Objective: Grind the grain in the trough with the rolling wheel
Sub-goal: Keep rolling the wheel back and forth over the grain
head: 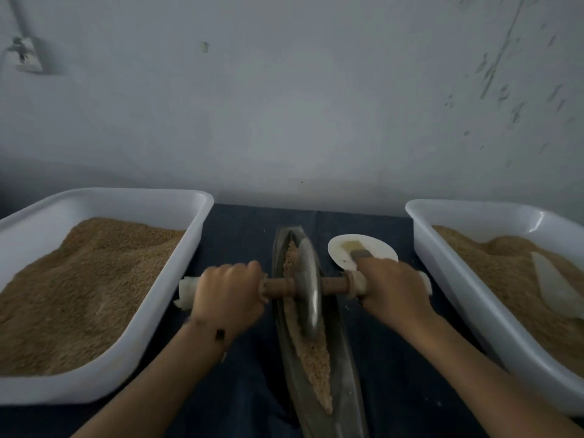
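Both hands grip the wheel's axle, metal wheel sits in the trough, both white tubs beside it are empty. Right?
Not quite. Head view: left hand and right hand grip the axle, metal wheel sits in the long metal trough, but both white plastic tubs hold brown grain.

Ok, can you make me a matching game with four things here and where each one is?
Things:
1. wheel
2. left tub
3. plate
4. left hand

Places:
A. by the trough's right side, with a brush on it
B. on the wrapped end of the axle
C. standing in the trough, on the grain
D. far left, full of brown grain

Pairs: 1-C, 2-D, 3-A, 4-B
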